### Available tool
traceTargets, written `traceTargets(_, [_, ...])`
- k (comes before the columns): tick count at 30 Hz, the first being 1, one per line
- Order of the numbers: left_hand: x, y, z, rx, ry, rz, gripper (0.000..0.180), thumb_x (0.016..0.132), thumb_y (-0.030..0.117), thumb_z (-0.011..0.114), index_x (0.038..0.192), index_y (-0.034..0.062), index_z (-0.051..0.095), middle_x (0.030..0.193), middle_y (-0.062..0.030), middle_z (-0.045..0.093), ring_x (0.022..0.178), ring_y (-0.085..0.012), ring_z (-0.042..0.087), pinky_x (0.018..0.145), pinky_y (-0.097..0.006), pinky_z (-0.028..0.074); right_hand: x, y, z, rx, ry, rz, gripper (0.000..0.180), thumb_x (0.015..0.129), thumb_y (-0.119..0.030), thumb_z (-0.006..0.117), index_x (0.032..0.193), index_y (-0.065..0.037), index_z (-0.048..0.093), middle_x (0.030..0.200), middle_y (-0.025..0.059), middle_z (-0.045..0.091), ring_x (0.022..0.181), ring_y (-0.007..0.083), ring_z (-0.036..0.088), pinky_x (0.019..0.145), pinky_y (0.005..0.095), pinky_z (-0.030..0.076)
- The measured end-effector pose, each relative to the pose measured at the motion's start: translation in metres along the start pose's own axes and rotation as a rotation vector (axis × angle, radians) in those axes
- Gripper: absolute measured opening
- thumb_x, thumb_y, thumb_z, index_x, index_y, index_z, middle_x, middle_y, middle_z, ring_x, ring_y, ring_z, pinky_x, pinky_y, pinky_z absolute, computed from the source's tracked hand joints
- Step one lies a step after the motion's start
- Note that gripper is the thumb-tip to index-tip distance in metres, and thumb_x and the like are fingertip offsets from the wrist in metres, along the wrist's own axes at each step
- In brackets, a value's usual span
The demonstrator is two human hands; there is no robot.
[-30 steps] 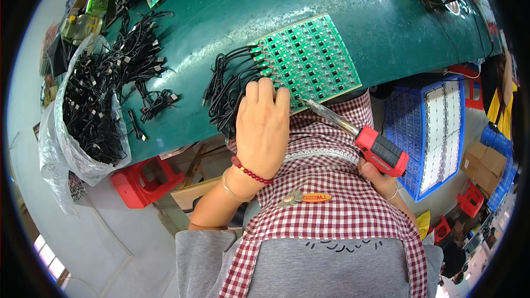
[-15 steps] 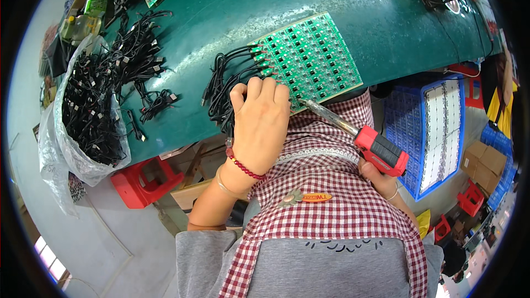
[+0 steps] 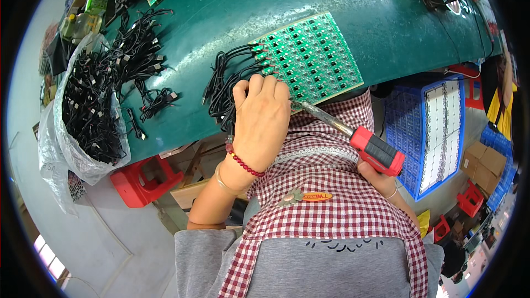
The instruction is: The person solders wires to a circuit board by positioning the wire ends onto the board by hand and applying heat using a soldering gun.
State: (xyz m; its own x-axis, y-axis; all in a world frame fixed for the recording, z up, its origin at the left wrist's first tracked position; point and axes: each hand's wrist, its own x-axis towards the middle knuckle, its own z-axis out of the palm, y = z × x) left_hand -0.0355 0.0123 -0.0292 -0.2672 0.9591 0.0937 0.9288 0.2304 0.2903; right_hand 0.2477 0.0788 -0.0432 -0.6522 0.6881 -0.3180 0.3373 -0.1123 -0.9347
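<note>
The right hand (image 3: pixel 374 175) grips a red-handled soldering iron (image 3: pixel 376 150) angled to the curled left hand (image 3: pixel 262 118), whose pinch I cannot tell, at the near-left corner of a green circuit-board panel (image 3: pixel 312 58) on the counter (image 3: pixel 395 25), beside black USB cables (image 3: pixel 219 80).

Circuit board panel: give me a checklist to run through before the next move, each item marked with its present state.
1. Soldering iron held by its handle in the right hand: ok.
2. Left hand's fingertips clear of the iron's tip: cannot tell; they are close together and the fingertips are hidden.
3. Upper black cables with their ends at the left edge of the circuit board panel: ok.
4. Panel fully supported by the green table: cannot tell; its near edge lies about at the table's edge.
5. Plastic bag of cables away from the iron: ok, far to the left.
</note>
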Motion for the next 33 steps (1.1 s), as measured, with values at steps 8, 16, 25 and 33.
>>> traceTargets(8, [0.002, 0.000, -0.003, -0.012, -0.007, 0.018, 0.012, 0.077, 0.007, 0.064, 0.084, 0.0073, 0.054, 0.084, -0.0069, 0.051, 0.087, -0.0258, 0.049, 0.085, -0.040, 0.035, -0.006, 0.002, -0.005, 0.058, 0.028, 0.078, 0.024, 0.077, -0.016, 0.074, 0.094, -0.002, 0.063, 0.086, 0.0080, 0.059, 0.075, 0.0201, 0.057, 0.067, 0.0318, 0.044])
traceTargets(16, [0.000, -0.002, -0.004, -0.030, -0.023, 0.033, 0.012, 0.077, 0.006, 0.064, 0.083, 0.0071, 0.054, 0.084, -0.0071, 0.051, 0.088, -0.0258, 0.049, 0.085, -0.040, 0.035, -0.009, 0.004, 0.000, 0.043, 0.041, 0.043, 0.023, 0.079, -0.014, 0.073, 0.095, -0.002, 0.063, 0.085, 0.0061, 0.059, 0.075, 0.0190, 0.056, 0.069, 0.0308, 0.045])
traceTargets(25, [0.011, 0.007, -0.015, -0.056, 0.004, 0.059, 0.008, 0.078, 0.007, 0.061, 0.082, 0.0085, 0.054, 0.082, -0.0074, 0.052, 0.086, -0.0270, 0.049, 0.083, -0.041, 0.035, 0.027, -0.042, -0.047, 0.273, 0.417, -0.417, 0.042, 0.096, -0.034, 0.053, 0.119, 0.000, 0.045, 0.062, 0.0025, 0.044, 0.051, 0.0104, 0.040, 0.051, 0.0260, 0.037])
traceTargets(33, [0.003, 0.004, -0.008, -0.010, 0.025, 0.058, 0.010, 0.077, 0.005, 0.062, 0.083, 0.0069, 0.054, 0.082, -0.0082, 0.051, 0.086, -0.0281, 0.049, 0.083, -0.042, 0.035, 0.125, -0.061, -0.151, 0.312, 1.009, -0.823, 0.029, 0.096, -0.016, 0.055, 0.116, 0.005, 0.049, 0.068, 0.0038, 0.050, 0.052, 0.0099, 0.046, 0.049, 0.0242, 0.039])
